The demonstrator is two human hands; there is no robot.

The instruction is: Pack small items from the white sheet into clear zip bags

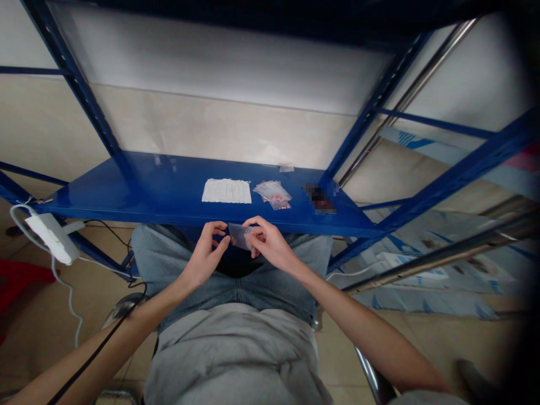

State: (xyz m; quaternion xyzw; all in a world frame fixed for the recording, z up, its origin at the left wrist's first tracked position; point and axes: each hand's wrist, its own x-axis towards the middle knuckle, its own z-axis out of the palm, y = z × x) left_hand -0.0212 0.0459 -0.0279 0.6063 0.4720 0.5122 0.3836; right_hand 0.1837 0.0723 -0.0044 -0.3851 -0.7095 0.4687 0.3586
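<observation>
Pinching clear plastic bag between left hand and right hand.

The right hand covers one end of the small clear plastic bag, and what the bag holds, if anything, cannot be made out. Ahead of that hand, the pinkish items in the clear packets are too small to tell. Ahead and to its right, a dark object is blurred out. Far left of the left hand, a red object is cut off by the picture's edge.
</observation>
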